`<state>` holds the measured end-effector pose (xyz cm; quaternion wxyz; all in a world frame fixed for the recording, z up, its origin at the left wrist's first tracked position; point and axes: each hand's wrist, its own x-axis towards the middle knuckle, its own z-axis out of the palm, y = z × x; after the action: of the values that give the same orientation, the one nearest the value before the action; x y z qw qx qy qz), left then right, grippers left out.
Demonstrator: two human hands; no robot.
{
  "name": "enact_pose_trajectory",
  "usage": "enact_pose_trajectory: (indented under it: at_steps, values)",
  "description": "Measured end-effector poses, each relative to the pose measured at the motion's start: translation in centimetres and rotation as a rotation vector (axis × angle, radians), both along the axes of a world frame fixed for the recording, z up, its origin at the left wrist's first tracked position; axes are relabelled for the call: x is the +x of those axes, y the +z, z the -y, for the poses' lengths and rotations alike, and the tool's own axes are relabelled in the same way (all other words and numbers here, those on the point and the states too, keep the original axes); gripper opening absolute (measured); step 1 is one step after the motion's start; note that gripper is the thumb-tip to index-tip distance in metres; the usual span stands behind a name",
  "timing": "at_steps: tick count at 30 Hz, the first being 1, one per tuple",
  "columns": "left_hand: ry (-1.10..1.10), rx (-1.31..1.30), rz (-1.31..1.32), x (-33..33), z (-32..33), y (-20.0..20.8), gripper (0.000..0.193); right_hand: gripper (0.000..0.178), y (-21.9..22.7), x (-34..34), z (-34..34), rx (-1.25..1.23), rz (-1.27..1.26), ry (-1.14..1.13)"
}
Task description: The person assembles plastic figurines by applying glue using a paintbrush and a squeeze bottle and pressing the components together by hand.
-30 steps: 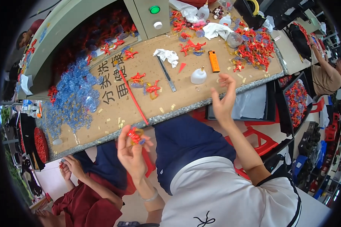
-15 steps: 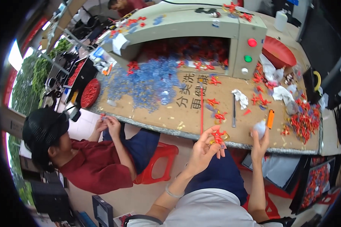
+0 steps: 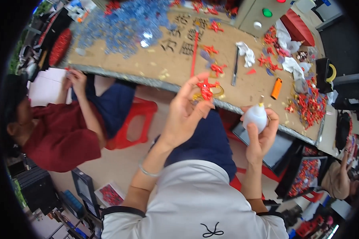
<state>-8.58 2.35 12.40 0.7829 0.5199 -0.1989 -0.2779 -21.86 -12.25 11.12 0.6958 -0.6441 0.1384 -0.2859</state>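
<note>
My left hand (image 3: 183, 115) is closed on a small red figure keychain (image 3: 206, 90), held up between thumb and fingers just off the table's front edge. A gold-coloured clasp or ring (image 3: 218, 91) hangs beside the figure. In my right hand (image 3: 263, 137) is a rounded white squeeze bottle (image 3: 255, 118). Its yellow-based thin nozzle points up, apart from the figure. Beyond my hands, more red figures (image 3: 217, 68) lie in a loose line on the brown tabletop (image 3: 147, 65), next to a red stick (image 3: 195, 51).
Translucent blue pieces (image 3: 123, 28) cover the table's far left. An orange lighter (image 3: 277, 88), a dark thin tool (image 3: 235, 67), crumpled tissue (image 3: 246, 53) and a heap of red figures (image 3: 309, 111) lie to the right. A co-worker in a dark red shirt (image 3: 64, 131) sits at left.
My view has tipped down and shifted, so the machine is mostly out of the picture. My right hand has brought the squeeze bottle upright and closer to the keychain, which my left hand still holds.
</note>
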Motion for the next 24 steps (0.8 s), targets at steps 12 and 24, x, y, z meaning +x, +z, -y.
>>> enact_pose_trajectory:
  at_steps: [12, 24]
  values:
    - [-0.122, 0.086, 0.016, -1.4, -0.4, -1.0, 0.056, 0.047, 0.1, -0.8, -0.9, -0.769, -0.022, -0.246]
    - [-0.128, 0.062, -0.021, -0.3, -0.4, -0.7, 0.056, 0.045, 0.4, 0.3, -0.7, -0.815, -0.014, -0.202]
